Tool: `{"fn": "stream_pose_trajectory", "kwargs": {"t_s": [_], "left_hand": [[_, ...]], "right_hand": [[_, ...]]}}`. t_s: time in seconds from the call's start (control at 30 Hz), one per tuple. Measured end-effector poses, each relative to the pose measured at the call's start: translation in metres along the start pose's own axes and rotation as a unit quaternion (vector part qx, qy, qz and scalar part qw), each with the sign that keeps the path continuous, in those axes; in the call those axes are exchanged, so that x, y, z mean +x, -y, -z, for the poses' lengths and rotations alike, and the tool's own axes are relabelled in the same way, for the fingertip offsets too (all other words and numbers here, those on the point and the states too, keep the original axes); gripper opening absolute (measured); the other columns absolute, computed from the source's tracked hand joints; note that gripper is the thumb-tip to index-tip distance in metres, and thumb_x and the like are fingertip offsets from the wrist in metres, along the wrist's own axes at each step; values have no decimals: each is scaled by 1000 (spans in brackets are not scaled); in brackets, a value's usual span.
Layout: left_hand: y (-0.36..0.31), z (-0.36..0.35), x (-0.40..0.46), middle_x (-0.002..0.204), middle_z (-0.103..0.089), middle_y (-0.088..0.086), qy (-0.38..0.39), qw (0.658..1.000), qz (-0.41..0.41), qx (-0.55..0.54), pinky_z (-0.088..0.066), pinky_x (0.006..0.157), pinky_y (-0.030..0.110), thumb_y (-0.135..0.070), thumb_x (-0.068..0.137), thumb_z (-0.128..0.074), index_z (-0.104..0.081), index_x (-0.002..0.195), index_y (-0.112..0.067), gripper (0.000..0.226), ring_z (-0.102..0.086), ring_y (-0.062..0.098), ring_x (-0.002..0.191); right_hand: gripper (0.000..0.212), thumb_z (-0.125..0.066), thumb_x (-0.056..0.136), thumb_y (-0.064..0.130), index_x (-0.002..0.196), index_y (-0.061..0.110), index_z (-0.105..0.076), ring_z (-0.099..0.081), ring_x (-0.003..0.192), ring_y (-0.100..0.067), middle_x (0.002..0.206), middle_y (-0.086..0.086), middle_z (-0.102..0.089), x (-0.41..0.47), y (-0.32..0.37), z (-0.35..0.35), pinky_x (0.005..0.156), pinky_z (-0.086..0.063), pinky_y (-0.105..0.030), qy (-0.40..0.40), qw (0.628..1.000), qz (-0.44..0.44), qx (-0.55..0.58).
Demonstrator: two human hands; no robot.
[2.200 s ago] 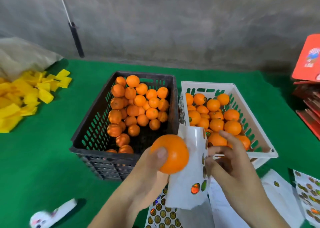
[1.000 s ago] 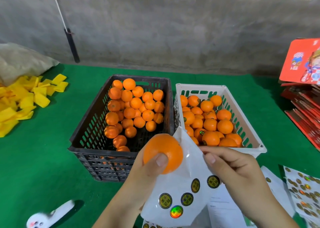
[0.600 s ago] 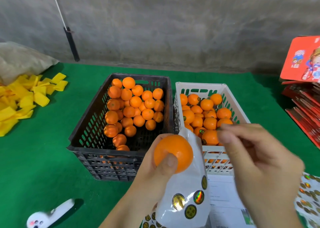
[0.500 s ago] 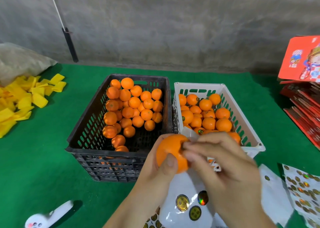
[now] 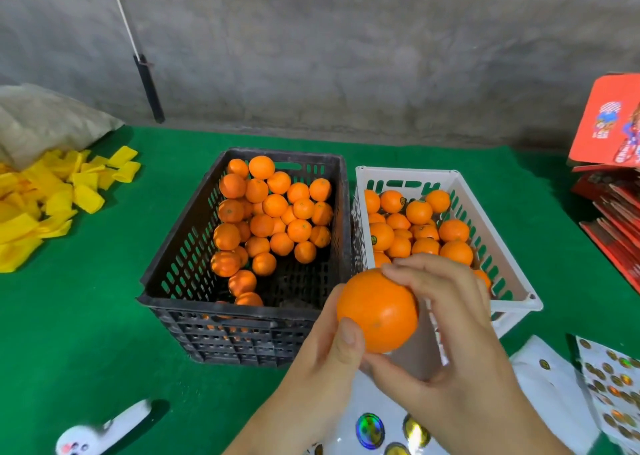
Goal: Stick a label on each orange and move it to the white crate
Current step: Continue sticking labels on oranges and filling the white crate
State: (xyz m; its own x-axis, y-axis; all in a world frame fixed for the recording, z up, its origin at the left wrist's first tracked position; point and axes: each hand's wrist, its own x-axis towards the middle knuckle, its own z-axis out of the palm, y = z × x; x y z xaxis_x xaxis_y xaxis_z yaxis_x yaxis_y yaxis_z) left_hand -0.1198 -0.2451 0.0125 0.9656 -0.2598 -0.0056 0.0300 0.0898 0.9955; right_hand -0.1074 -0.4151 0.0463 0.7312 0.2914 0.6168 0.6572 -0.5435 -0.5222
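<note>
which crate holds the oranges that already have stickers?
The white crate, right of the black crate: round dark labels show on several of its oranges; none are visible in the black one.

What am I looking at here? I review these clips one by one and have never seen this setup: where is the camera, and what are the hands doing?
There is no machine here. The camera sits on a person's head, looking forward and down at their two bare hands. The left hand and right hand both hold one orange, fingers curled round it. On the green cloth stand a black crate and a white crate, side by side, both holding oranges. A sticker sheet lies below the hands, another sheet to the right. Yellow scraps lie far left.
</note>
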Motion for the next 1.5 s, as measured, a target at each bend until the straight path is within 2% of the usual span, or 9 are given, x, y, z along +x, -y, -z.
{"fn": "stream_pose_trajectory", "kwargs": {"t_s": [0.17, 0.3, 0.4, 0.57, 0.73, 0.9, 1.17, 1.37, 1.5], "left_hand": [[13, 10, 14, 86, -48, 19, -42, 997, -44, 54, -39, 70, 33, -60, 95, -59, -58, 128, -41, 38, -46, 16, 75], [21, 23, 24, 128, -70, -7, -47, 996, -69, 17, -57, 96, 32, -31, 103, -62, -46, 141, -48, 44, -67, 16, 118], [18, 34, 40, 134, -67, -10, -78, 992, -90, 36, -55, 97, 27, -31, 103, -62, -44, 141, -53, 47, -65, 13, 123], [25, 57, 74, 129, -70, -8, -77, 993, -68, 60, -59, 95, 32, -42, 100, -64, -48, 142, -48, 45, -69, 14, 117], [63, 115, 159, 109, -77, -1, -104, 981, 143, 83, -62, 84, 34, -29, 105, -57, -66, 128, -21, 26, -74, 21, 100], [105, 190, 223, 155, -41, 11, 57, 747, 284, 599, -44, 110, 51, -28, 102, -58, -39, 156, -22, 58, -43, 40, 140], [145, 215, 255, 166, -27, 17, 157, 558, 318, 750, -48, 98, 28, -40, 104, -57, -19, 164, -13, 77, -34, 38, 149], [140, 206, 250, 151, -38, 13, 108, 643, 278, 706, -58, 71, 44, -35, 82, -81, -23, 158, -21, 97, -64, 37, 107], [95, 187, 245, 95, -60, -3, -78, 827, 163, 532, -57, 68, 40, -55, 74, -80, -39, 125, -23, 73, -64, 21, 83]], "right_hand": [[76, -83, 76, 58, 143, 36, -52, -43, 136, -26, 146, 4, -44, 28, -41, 24, 106, -40, -33, -101, 986, -122, -51], [95, -68, 69, 81, 154, 47, -39, -38, 144, -19, 151, 8, -39, 25, -70, 18, 113, -35, -41, -36, 945, -322, 32], [103, -69, 44, 101, 130, 45, -67, -64, 128, -23, 137, 5, -68, 10, -68, -5, 105, -52, -50, 97, 827, -463, 305], [38, -85, 78, 25, 116, 23, -79, -76, 106, -32, 118, -17, -77, -4, -65, -33, 81, -62, -41, 119, 781, -442, 424], [37, -69, 79, 12, 116, 12, -74, -76, 99, -41, 112, -21, -77, 5, -79, -40, 82, -62, -54, -67, 777, -447, 439], [41, -68, 78, 6, 118, 10, -72, -77, 95, -39, 112, -23, -77, 9, -87, -41, 71, -65, -48, -102, 754, -449, 469], [46, -69, 74, 2, 116, 20, -78, -76, 105, -39, 116, -21, -77, -4, -110, -34, 75, -63, -38, -117, 748, -449, 474], [44, -70, 75, 6, 115, 22, -78, -75, 105, -43, 116, -23, -76, -5, -116, -38, 78, -64, -45, -120, 743, -468, 463], [43, -71, 78, 9, 117, 23, -77, -76, 103, -38, 115, -19, -77, 4, -112, -40, 78, -64, -44, -119, 753, -449, 465]]}}
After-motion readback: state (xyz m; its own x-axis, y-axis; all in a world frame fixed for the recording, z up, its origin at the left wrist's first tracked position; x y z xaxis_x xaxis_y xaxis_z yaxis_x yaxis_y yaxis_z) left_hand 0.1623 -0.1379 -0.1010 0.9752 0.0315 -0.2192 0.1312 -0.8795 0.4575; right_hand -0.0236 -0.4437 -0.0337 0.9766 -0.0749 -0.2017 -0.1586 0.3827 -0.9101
